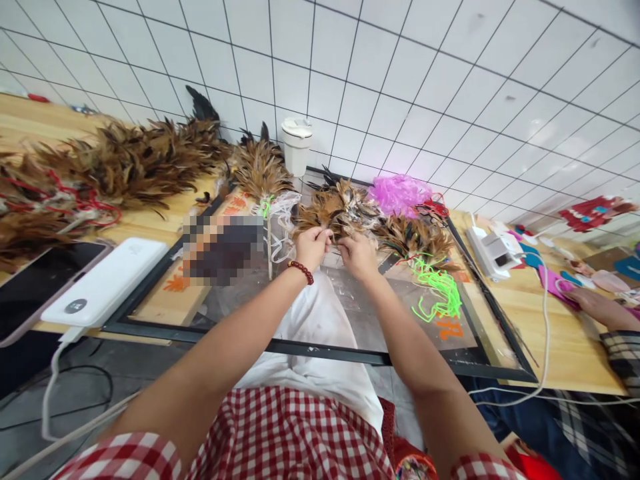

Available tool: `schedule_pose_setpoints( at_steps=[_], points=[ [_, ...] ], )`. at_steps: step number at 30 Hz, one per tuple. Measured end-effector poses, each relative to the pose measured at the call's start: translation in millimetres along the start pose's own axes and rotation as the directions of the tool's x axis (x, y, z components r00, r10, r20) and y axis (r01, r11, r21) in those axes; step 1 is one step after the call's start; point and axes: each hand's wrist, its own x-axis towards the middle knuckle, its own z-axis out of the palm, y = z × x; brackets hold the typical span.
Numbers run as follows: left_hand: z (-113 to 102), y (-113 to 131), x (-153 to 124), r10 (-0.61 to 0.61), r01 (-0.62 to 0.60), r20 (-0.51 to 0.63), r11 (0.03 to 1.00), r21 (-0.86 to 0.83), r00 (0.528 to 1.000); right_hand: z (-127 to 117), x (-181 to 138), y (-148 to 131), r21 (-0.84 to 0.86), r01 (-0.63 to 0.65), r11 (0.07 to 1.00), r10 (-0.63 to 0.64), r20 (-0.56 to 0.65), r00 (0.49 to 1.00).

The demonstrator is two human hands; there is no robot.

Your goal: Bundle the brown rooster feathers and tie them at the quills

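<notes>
My left hand and my right hand meet over a glass-topped table, both pinched on brown feathers at the near edge of a feather clump. A red bead bracelet circles my left wrist. More brown feathers lie to the right of my hands, with neon green string beside them. A feather duster head stands on a stick left of my hands.
A big pile of feather strips with red cord lies at the left. A white power bank and a phone sit near it. A white cup and pink string stand behind. Another person's hand rests at right.
</notes>
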Motion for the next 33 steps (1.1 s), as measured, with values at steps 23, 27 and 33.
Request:
schedule_pose_setpoints(
  at_steps=[23, 27, 33],
  points=[
    [-5.1, 0.1, -2.3, -0.061, 0.051, -0.056, 0.985, -0.164, 0.997, -16.3, 3.0, 8.8, 0.998, -0.047, -0.038, 0.646, 0.060, 0.761],
    [3.4, 7.7, -16.9, -0.206, 0.254, 0.173, 0.908, -0.334, 0.963, -6.5, -3.5, -9.4, 0.991, -0.060, 0.122, 0.626, -0.030, 0.780],
    [7.6, 6.3, -26.2, -0.256, 0.347, 0.283, 0.872, -0.344, 0.924, -15.0, -13.6, -21.4, 0.746, -0.026, 0.665, 0.312, -0.246, 0.918]
  ],
)
